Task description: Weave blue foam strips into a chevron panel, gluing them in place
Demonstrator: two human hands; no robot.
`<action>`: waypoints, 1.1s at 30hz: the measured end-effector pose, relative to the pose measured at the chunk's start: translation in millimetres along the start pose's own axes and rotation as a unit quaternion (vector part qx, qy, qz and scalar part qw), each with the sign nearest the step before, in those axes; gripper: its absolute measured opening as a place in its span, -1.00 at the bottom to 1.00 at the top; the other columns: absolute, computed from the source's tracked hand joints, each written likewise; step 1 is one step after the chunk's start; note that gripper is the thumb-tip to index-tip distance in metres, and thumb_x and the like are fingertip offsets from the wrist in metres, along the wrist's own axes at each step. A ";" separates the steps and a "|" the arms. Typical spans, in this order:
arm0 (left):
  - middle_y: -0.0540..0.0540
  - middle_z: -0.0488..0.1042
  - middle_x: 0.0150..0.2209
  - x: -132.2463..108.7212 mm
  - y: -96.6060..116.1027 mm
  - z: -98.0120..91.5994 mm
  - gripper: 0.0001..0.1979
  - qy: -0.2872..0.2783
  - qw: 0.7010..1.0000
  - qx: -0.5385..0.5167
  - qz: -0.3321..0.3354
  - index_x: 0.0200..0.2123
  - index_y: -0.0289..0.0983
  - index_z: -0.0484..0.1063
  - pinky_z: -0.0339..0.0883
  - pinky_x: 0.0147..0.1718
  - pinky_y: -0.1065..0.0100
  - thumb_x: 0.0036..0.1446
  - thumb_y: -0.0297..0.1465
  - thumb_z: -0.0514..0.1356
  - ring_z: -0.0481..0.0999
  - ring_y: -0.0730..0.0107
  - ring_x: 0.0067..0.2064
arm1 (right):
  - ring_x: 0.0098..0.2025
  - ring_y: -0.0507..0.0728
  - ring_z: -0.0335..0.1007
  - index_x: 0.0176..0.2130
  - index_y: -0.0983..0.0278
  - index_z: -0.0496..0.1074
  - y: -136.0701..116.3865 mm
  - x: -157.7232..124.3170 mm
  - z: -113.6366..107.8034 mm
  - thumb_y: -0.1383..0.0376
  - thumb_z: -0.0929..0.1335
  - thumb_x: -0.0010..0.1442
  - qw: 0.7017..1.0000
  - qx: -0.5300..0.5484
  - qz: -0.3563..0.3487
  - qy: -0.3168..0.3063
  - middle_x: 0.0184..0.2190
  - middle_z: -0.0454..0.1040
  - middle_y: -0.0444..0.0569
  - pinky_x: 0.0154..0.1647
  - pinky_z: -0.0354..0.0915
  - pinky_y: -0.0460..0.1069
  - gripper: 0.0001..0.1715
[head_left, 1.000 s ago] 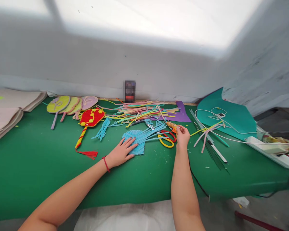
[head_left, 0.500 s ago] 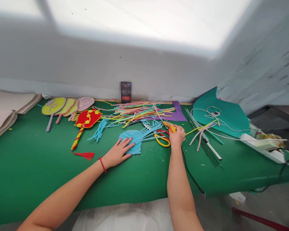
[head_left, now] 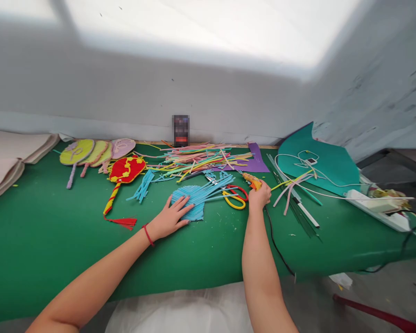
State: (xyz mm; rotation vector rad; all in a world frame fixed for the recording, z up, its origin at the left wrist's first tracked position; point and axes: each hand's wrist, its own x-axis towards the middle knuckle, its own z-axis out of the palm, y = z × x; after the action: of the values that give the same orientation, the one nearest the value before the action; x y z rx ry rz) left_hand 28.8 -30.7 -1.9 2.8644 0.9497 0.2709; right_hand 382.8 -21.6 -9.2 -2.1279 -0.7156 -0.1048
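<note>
My left hand (head_left: 170, 217) lies flat, fingers spread, on the left part of a flat light-blue piece made of chenille stems laid side by side (head_left: 196, 211). Loose blue stem ends fan out from it to the upper right. My right hand (head_left: 260, 197) is wrapped round an orange-yellow hot glue gun (head_left: 252, 180), nozzle pointing left, with a black cord (head_left: 273, 236) trailing toward the table edge. Between the blue piece and the glue gun lie scissors with red and yellow handles (head_left: 236, 201), their blades partly under blue stems.
A pile of coloured chenille stems (head_left: 194, 159) lies at the back. A red and yellow fan (head_left: 127, 170) with a tassel and several pastel fans (head_left: 76, 151) are at left. At right are teal sheet (head_left: 327, 169), white cable and power strip (head_left: 377, 211). A phone (head_left: 180, 131) stands against the wall.
My right hand has moved slightly right with the glue gun, away from the scissors, uncovering more of their red handle. My left hand stays on the blue piece.
</note>
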 end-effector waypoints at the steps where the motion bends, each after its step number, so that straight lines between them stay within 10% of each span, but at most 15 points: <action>1: -0.16 0.02 0.33 -0.1 -3.4 -2.9 -0.50 0.024 1.000 0.005 -0.014 0.25 -0.11 0.10 -0.26 0.24 -0.14 0.29 -0.13 -0.11 0.03 0.13 0.32 | 0.09 0.34 0.20 0.04 0.22 0.36 -5.4 -2.0 -1.9 0.41 0.23 0.03 1.000 0.007 -0.025 0.005 0.06 0.31 0.17 0.02 0.15 0.26 -0.45; 4: -0.17 0.17 0.27 -1.2 -19.8 -13.2 -0.59 0.130 0.986 0.012 -0.106 0.14 -0.15 0.27 -0.23 0.24 -0.13 0.32 -0.26 -0.15 0.12 0.18 0.29 | 0.02 0.25 0.27 -0.08 0.27 0.43 -25.7 -11.6 -7.6 0.30 0.27 0.08 0.987 0.088 -0.128 -0.049 -0.05 0.39 0.14 0.01 0.20 0.15 -0.62; 7: -0.17 0.31 0.17 -2.7 -36.7 -18.8 -0.61 0.188 0.966 -0.005 -0.175 0.03 -0.19 0.36 -0.15 0.24 -0.09 0.31 -0.28 -0.15 0.26 0.22 0.20 | -0.24 0.16 0.37 -0.30 0.25 0.50 -45.4 -27.0 -12.4 0.16 0.33 0.07 0.931 0.203 -0.179 -0.244 -0.31 0.49 0.01 -0.17 0.29 0.06 -0.75; 13: -0.20 0.22 0.24 -0.9 -26.1 -9.6 -0.55 0.130 0.979 -0.025 -0.157 0.18 -0.21 0.19 -0.21 0.25 -0.12 0.31 -0.21 -0.14 0.16 0.20 0.26 | -0.34 0.09 0.35 -0.37 0.17 0.53 -58.3 -55.5 -11.8 0.19 0.39 0.03 0.820 0.171 -0.283 -0.467 -0.40 0.49 -0.11 -0.25 0.26 0.00 -0.86; 21: -0.11 -0.08 0.35 -0.5 4.8 0.0 -0.48 -0.022 0.998 -0.043 0.027 0.27 -0.10 0.05 -0.16 0.27 0.05 0.29 -0.13 -0.09 -0.06 0.22 0.35 | -0.37 0.05 0.31 -0.32 0.19 0.54 -55.8 -62.7 3.8 0.27 0.37 0.08 0.795 0.102 -0.341 -0.492 -0.38 0.45 -0.10 -0.27 0.25 -0.03 -0.87; 33: -0.08 0.01 0.33 1.9 1.5 3.1 -0.41 -0.038 0.997 -0.052 0.031 0.30 -0.16 -0.04 -0.22 0.28 0.14 0.28 -0.09 -0.10 -0.02 0.27 0.33 | -0.37 0.05 0.30 -0.40 0.26 0.47 -51.3 -64.5 17.9 0.26 0.37 0.08 0.788 0.131 -0.314 -0.513 -0.42 0.43 -0.11 -0.29 0.23 -0.04 -0.90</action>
State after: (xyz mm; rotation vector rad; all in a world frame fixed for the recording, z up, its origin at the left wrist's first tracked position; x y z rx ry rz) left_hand 31.9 -30.9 -4.5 2.7914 0.8095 0.2071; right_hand 299.1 -13.6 -4.4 -1.4597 -1.9234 0.8177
